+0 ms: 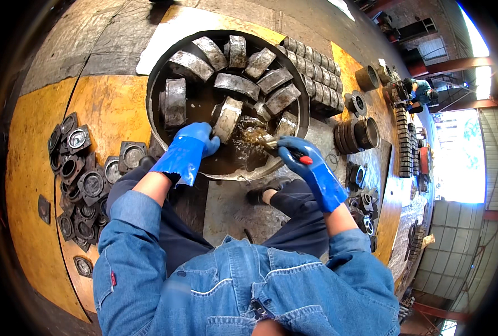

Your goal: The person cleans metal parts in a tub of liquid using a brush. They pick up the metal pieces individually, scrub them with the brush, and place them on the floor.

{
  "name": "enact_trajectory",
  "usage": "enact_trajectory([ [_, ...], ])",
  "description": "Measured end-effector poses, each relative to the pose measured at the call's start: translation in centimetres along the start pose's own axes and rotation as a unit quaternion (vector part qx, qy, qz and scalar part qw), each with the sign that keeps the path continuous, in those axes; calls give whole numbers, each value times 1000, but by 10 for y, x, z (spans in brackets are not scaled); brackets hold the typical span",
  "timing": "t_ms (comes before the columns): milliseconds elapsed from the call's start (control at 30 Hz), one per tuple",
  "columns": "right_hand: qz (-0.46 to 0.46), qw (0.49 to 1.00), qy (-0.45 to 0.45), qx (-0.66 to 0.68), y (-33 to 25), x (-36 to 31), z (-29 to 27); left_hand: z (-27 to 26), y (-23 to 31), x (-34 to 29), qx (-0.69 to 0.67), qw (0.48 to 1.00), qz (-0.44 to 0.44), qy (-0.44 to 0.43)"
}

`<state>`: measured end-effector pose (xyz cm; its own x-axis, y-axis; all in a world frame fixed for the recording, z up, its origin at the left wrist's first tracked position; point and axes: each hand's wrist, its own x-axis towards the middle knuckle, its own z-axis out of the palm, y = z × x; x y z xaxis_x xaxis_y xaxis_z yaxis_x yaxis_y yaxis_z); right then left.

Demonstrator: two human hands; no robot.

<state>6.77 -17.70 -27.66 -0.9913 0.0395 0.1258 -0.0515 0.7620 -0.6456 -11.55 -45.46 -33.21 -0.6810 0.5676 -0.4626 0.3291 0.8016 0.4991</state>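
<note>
In blue rubber gloves, both my hands are over a round metal tub [150, 106] of murky brown liquid. My left hand [192, 141] is closed on the lower end of a thick, curved metal part [228, 119] that stands tilted at the liquid. To its right, my right hand [300, 154] grips a brush [269, 144] with a red-tipped handle. The brush's head is by the liquid, which splashes up between it and the part. Several similar grey metal parts [236, 85] lie around the tub's far side, partly in the liquid.
Square metal castings with round holes [92, 183] lie heaped on the left. Beyond the tub at right stand rows of stacked metal rings [319, 78], and larger cylinders [366, 133] sit nearer. My knees flank the near rim. Another person [421, 92] is far off at right.
</note>
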Motion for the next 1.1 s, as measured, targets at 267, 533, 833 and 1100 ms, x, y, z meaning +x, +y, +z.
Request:
enact_trajectory([
  [267, 196, 970, 51, 137, 83, 49, -7, 1, 3, 1, 12, 1000, 8, 8],
  [533, 284, 932, 142, 175, 75, 80, -18, 2, -3, 2, 11, 1000, 14, 9],
  [833, 245, 943, 164, 151, 42, -19, 40, -6, 5, 0, -6, 1000, -8, -25],
  [1100, 280, 931, -187, -140, -22, 35, 86, -5, -1, 0, 17, 998, -53, 6],
])
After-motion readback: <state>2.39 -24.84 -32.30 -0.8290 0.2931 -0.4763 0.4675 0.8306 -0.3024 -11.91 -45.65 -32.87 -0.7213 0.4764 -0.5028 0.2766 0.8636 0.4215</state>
